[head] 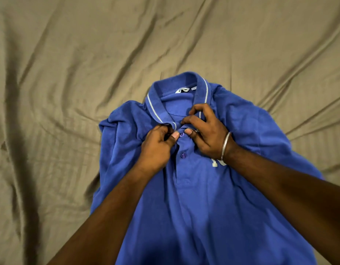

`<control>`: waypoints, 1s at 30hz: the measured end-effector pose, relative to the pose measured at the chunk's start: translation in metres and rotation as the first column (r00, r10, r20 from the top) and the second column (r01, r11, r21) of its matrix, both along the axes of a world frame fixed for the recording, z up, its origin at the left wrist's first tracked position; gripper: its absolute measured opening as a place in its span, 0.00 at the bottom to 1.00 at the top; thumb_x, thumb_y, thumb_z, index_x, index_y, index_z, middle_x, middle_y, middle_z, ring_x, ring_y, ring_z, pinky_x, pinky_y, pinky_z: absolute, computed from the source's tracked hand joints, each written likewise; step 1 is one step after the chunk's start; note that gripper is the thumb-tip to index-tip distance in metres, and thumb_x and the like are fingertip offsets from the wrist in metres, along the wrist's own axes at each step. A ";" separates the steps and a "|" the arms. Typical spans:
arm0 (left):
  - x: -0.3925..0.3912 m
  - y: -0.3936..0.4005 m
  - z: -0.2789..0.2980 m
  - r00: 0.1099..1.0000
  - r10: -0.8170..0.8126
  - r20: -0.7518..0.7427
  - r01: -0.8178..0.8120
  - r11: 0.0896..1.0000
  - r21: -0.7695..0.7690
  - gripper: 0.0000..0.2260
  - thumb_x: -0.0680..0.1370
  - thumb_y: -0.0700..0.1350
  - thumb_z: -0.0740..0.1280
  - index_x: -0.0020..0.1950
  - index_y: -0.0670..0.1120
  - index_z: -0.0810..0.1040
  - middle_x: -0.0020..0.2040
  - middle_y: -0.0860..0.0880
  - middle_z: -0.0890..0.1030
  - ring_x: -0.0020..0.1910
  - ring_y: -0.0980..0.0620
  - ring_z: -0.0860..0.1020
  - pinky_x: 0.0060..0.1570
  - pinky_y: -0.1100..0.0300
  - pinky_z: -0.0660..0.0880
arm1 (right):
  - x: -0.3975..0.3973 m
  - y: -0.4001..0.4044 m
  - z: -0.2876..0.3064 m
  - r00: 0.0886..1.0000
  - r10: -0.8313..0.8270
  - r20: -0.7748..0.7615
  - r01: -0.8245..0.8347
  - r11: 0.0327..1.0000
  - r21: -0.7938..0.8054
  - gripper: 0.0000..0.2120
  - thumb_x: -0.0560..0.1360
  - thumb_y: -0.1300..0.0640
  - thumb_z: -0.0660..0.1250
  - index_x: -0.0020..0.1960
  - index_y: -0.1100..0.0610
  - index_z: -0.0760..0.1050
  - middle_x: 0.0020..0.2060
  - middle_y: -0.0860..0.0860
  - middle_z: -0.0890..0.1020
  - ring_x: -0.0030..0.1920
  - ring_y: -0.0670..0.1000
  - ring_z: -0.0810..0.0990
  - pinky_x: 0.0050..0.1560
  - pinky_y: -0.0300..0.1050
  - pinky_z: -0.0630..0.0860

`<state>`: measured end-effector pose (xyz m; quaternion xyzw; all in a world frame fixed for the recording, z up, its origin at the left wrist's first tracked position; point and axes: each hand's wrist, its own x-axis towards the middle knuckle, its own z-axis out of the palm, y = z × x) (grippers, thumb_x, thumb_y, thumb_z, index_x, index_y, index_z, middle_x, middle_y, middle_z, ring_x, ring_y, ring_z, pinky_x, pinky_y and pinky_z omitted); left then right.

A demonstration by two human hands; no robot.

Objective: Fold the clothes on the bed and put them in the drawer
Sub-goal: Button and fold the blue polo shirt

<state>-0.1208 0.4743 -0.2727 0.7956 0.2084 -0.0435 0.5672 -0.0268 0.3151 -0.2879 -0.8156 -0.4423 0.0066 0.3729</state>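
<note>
Near edge: both forearms reach in over the lower body of the shirt (203, 217), which lies front-up on the bed (70, 73). Its long axis runs away from the person, hem near, collar (155, 106) far. Left hand (157, 148) has its fingers curled, thumb and fingers pinching the left side of the placket just beside the top button (181, 134). Right hand (205, 134) pinches the opposite placket edge, index raised, bangle (225, 146) on the wrist. Both hands meet at the top button, equally near it; second button (183, 155) sits just below, toward the person, and looks done up. Likely step: fastening the top button before folding. The next move turns on bringing the two edges together across the shirt's axis. Left sleeve bunched, not flat. Beyond the collar only wrinkled sheet. No drawer or other container in view; no other clothes seen.
</note>
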 end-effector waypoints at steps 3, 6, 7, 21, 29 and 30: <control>0.001 -0.002 0.008 0.999 0.038 0.003 -0.037 0.973 -0.227 0.12 0.79 0.40 0.67 0.37 0.50 0.74 0.35 0.52 0.74 0.40 0.54 0.72 0.46 0.54 0.72 | 0.001 0.000 0.000 1.000 0.019 0.009 -0.019 1.000 0.010 0.15 0.80 0.55 0.62 0.58 0.64 0.78 0.54 0.63 0.71 0.55 0.56 0.75 0.57 0.49 0.75; 0.004 -0.005 0.019 0.999 0.033 -0.041 -0.044 0.955 -0.292 0.14 0.81 0.32 0.61 0.38 0.46 0.74 0.32 0.58 0.77 0.37 0.62 0.74 0.44 0.68 0.72 | 0.001 0.000 0.000 0.999 0.028 0.018 -0.028 1.000 0.001 0.14 0.80 0.54 0.62 0.58 0.63 0.78 0.55 0.63 0.71 0.54 0.57 0.76 0.54 0.51 0.77; 0.005 -0.005 0.021 0.997 0.039 -0.065 -0.056 0.955 -0.290 0.15 0.81 0.32 0.60 0.37 0.45 0.74 0.31 0.59 0.77 0.35 0.65 0.74 0.42 0.70 0.71 | 0.000 -0.001 0.000 0.999 0.026 0.020 -0.026 1.000 -0.006 0.15 0.80 0.54 0.61 0.58 0.62 0.78 0.55 0.63 0.71 0.53 0.58 0.76 0.52 0.52 0.77; 0.014 -0.002 0.013 0.987 0.073 -0.145 -0.102 0.975 -0.199 0.05 0.74 0.47 0.66 0.41 0.47 0.77 0.40 0.50 0.81 0.44 0.50 0.79 0.54 0.53 0.76 | -0.004 -0.002 0.003 0.985 0.038 0.166 -0.042 0.999 0.016 0.09 0.74 0.63 0.70 0.48 0.69 0.76 0.49 0.65 0.75 0.47 0.57 0.76 0.51 0.43 0.74; 0.008 -0.001 0.023 0.994 0.061 -0.089 -0.085 0.951 -0.298 0.13 0.79 0.34 0.63 0.35 0.41 0.78 0.29 0.55 0.78 0.31 0.62 0.74 0.38 0.68 0.71 | -0.006 -0.008 0.009 0.991 0.093 0.093 -0.099 0.994 0.052 0.04 0.72 0.69 0.66 0.46 0.70 0.73 0.48 0.63 0.74 0.47 0.57 0.74 0.54 0.37 0.69; 0.008 -0.001 0.022 0.993 0.059 -0.098 -0.085 0.956 -0.279 0.11 0.78 0.34 0.65 0.36 0.37 0.78 0.30 0.52 0.79 0.33 0.60 0.75 0.40 0.66 0.71 | -0.007 -0.009 0.010 0.990 0.110 0.088 -0.115 0.991 0.061 0.04 0.73 0.68 0.66 0.45 0.70 0.74 0.48 0.63 0.74 0.47 0.58 0.75 0.53 0.40 0.71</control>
